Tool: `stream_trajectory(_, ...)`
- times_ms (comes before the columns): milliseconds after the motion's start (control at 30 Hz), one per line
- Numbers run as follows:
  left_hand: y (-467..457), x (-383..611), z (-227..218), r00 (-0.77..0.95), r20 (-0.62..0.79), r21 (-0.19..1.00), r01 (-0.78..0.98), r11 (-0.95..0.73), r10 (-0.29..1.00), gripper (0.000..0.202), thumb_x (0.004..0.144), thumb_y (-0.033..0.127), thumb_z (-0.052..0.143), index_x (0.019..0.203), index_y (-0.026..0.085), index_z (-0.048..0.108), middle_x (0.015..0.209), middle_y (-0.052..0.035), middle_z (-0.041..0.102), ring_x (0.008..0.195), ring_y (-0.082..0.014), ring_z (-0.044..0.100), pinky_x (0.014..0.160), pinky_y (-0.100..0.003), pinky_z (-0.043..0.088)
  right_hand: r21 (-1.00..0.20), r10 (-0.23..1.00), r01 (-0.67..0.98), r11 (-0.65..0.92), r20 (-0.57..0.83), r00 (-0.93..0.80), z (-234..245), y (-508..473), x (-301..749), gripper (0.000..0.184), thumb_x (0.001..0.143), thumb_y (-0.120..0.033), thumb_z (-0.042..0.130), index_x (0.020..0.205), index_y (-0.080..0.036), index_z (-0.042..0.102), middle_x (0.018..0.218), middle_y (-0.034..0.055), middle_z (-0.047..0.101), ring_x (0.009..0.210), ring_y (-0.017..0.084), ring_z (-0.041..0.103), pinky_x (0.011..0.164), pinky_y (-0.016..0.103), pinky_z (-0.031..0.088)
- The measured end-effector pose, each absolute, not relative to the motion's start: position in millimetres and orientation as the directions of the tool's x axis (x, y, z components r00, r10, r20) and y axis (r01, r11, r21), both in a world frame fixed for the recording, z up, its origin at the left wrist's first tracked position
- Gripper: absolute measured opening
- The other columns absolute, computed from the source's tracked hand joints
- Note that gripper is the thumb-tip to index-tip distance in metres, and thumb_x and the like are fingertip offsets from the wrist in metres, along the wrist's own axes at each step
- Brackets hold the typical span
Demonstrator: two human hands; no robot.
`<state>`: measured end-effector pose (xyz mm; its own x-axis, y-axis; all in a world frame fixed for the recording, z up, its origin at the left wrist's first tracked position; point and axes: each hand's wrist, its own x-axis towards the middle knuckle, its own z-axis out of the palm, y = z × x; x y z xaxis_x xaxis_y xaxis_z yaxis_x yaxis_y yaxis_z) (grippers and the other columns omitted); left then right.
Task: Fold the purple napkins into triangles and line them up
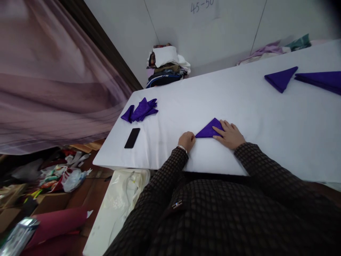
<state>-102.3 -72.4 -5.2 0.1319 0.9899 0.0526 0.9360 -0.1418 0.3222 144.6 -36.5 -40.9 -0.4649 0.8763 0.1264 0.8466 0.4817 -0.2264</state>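
Observation:
A purple cloth (209, 130), folded into a triangle, lies flat on the white-covered table (170, 149) in front of me. My right hand (228, 135) rests on its right part with the fingers spread over it. At the cloth's left corner is my left hand (187, 140), its fingers curled closed and touching the tip; a silver bangle circles that wrist. The corner seems pinched there, though the fingertips are partly hidden.
Other folded purple cloths (144, 109) lie at the table's left, near a black phone (132, 138). Further purple cloths (282, 79) are at the far right. A clothes stack (166, 65) stands by the wall. Bags and boxes (61, 174) litter the floor beside a pinkish curtain (58, 71).

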Motion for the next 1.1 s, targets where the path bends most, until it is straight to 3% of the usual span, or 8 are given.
stream_trajectory(133, -73.2, -116.6, -0.2, 0.133, 0.052, 0.322, 0.936, -0.143, 0.99, 0.009, 0.082, 0.014, 0.059, 0.078, 0.019, 0.065, 0.083, -0.0045, 0.066, 0.086, -0.0207, 0.062, 0.079, -0.034, 0.051, -0.231, 0.878, 0.847, 0.479, 0.131, -0.461, -40.1, -36.9, 143.9, 0.061, 0.093, -0.061, 0.03, 0.143, -0.03, 0.045, 0.159, 0.0035, 0.022, 0.141, 0.034, 0.024, 0.111, 0.054, 0.022)
stream_trajectory(300, -79.3, -93.0, 8.0, 0.126, 0.14, 0.325, 0.931, -0.166, 0.982, 0.023, 0.091, 0.017, 0.047, 0.109, 0.017, 0.062, 0.115, -0.0084, 0.066, 0.112, -0.0238, 0.057, 0.1, -0.042, 0.044, -0.219, 0.868, 0.84, 0.497, 0.153, -0.473, -40.1, -37.3, 144.2, 0.059, 0.093, -0.059, 0.031, 0.143, -0.029, 0.045, 0.158, 0.0049, 0.024, 0.14, 0.034, 0.026, 0.11, 0.054, 0.024)
stream_trajectory(400, -73.8, -46.1, 10.2, 0.289, 0.17, 0.334, 0.883, -0.331, 0.942, 0.035, 0.093, 0.031, 0.05, 0.126, 0.02, 0.054, 0.136, -0.0036, 0.056, 0.13, -0.018, 0.045, 0.113, -0.034, 0.032, -0.208, 0.856, 0.831, 0.516, 0.175, -0.487, -42.4, -37.3, 146.1, 0.057, 0.093, -0.053, 0.036, 0.143, -0.028, 0.044, 0.158, 0.0068, 0.025, 0.14, 0.035, 0.026, 0.108, 0.056, 0.025)
stream_trajectory(500, -62.4, -8.5, 5.5, 0.476, 0.168, 0.285, 0.815, -0.504, 0.864, 0.057, 0.092, 0.045, 0.046, 0.143, 0.02, 0.038, 0.153, -0.0065, 0.036, 0.144, -0.0232, 0.025, 0.119, -0.046, 0.018, -0.193, 0.841, 0.82, 0.538, 0.179, -0.51, -44.7, -37.7, 148.0, 0.057, 0.09, -0.044, 0.043, 0.144, -0.026, 0.042, 0.156, 0.0091, 0.029, 0.14, 0.035, 0.026, 0.107, 0.056, 0.027)
stream_trajectory(633, -53.8, -4.6, -8.7, 0.425, 0.046, 0.235, 0.875, -0.423, 0.904, 0.064, 0.092, 0.053, 0.038, 0.148, 0.022, 0.031, 0.157, -0.0079, 0.027, 0.146, -0.0248, 0.019, 0.119, -0.051, 0.015, -0.16, 0.84, 0.827, 0.539, 0.181, -0.512, -45.0, -38.3, 147.4, 0.056, 0.09, -0.046, 0.044, 0.142, -0.026, 0.045, 0.156, 0.0111, 0.028, 0.139, 0.036, 0.027, 0.107, 0.056, 0.027)
stream_trajectory(800, -59.9, -35.4, -17.9, 0.342, 0.013, 0.193, 0.921, -0.338, 0.939, 0.075, 0.09, 0.061, 0.038, 0.149, 0.017, 0.028, 0.157, -0.0122, 0.026, 0.146, -0.0282, 0.017, 0.118, -0.055, 0.013, -0.145, 0.851, 0.843, 0.518, 0.184, -0.492, -40.9, -38.9, 143.3, 0.057, 0.093, -0.057, 0.036, 0.141, -0.03, 0.046, 0.155, 0.0089, 0.031, 0.139, 0.034, 0.029, 0.107, 0.054, 0.029)
stream_trajectory(1100, -72.3, -80.1, -2.4, 0.116, -0.192, 0.161, 0.983, -0.085, 0.975, 0.077, 0.09, 0.066, 0.029, 0.15, 0.018, 0.023, 0.159, -0.0121, 0.019, 0.147, -0.0293, 0.013, 0.116, -0.058, 0.01, -0.144, 0.868, 0.858, 0.492, 0.157, -0.471, -32.4, -41.1, 138.4, 0.058, 0.094, -0.058, 0.037, 0.143, -0.028, 0.046, 0.156, 0.0119, 0.029, 0.141, 0.034, 0.027, 0.109, 0.051, 0.026)
